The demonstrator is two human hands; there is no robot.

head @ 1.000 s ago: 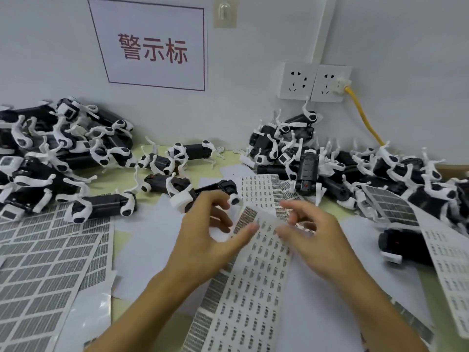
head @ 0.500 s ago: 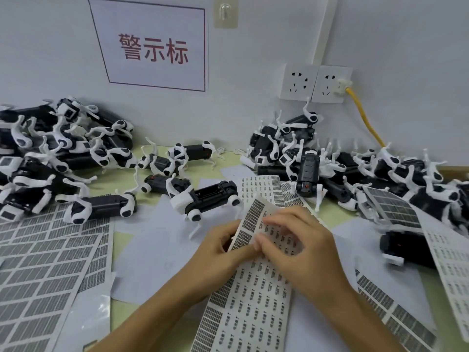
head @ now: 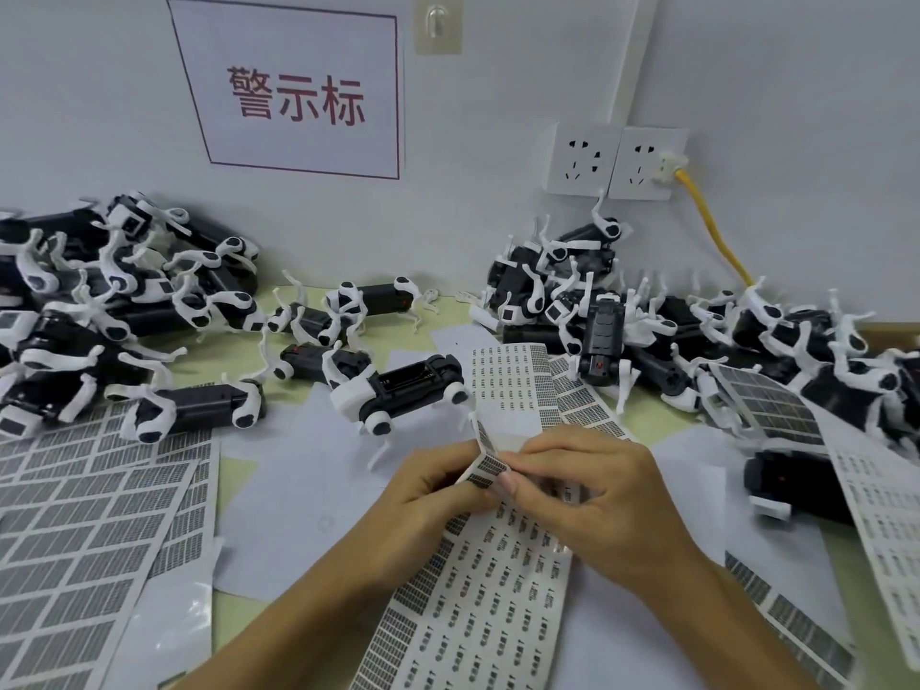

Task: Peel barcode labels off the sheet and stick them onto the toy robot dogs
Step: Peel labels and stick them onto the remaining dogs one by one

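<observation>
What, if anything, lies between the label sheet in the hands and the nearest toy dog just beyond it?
Nothing visible blocks it. Both hands, left hand and right hand, pinch the label sheet; only flat white paper lies before the toy dog.

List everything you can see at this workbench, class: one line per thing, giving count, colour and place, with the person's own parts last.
toy robot dogs: many, black and white, heaped left and right, a few loose between.
label sheet: one, white with dark barcodes, centre front, its top edge bent up.
spare sheets: several, grey-printed, left, centre back and right.
wall sign: one, white, red characters, back wall.
wall sockets: two, white, right of the sign.
cable: one, yellow, plugged into the right socket.
hook: one, clear, above.
left hand: pinches the bent edge.
right hand: fingertips at the same edge.
</observation>
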